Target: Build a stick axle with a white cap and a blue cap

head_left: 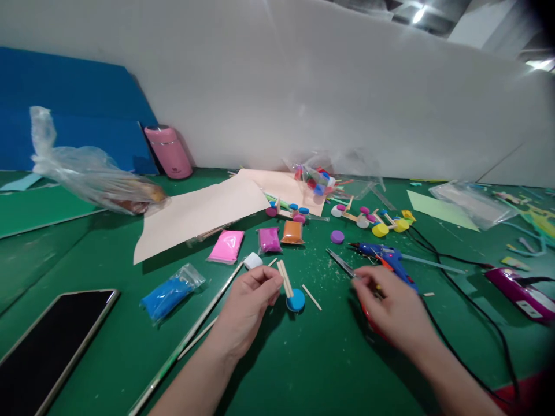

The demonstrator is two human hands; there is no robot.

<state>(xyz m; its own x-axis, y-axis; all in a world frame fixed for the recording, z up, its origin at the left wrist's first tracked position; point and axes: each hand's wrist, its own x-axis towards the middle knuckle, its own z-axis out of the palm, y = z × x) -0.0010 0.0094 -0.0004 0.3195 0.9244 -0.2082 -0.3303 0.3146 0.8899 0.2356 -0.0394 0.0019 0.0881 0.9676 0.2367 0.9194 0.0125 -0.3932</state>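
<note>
My left hand (255, 297) is closed in a pinch beside a pair of short wooden sticks (284, 278). Whatever its fingertips hold is hidden. The sticks' lower ends meet a round blue cap (296, 301). Another thin stick (312, 297) lies right of the cap. In my right hand (388, 303) are red-handled scissors (341, 263), their blades pointing up and left. Just beyond that hand lies a blue hot glue gun (381, 252). A purple cap (337, 237) is near the blade tips, and a white cap (252, 260) sits behind my left hand.
Small stick-and-cap cars (362, 218) stand farther back. Packets of coloured clay (225, 247), a long rod (191, 335) and a phone (56, 346) lie left. A pink flask (169, 151) stands by the wall. Black cables (472, 323) cross the right side near a magenta device (520, 292).
</note>
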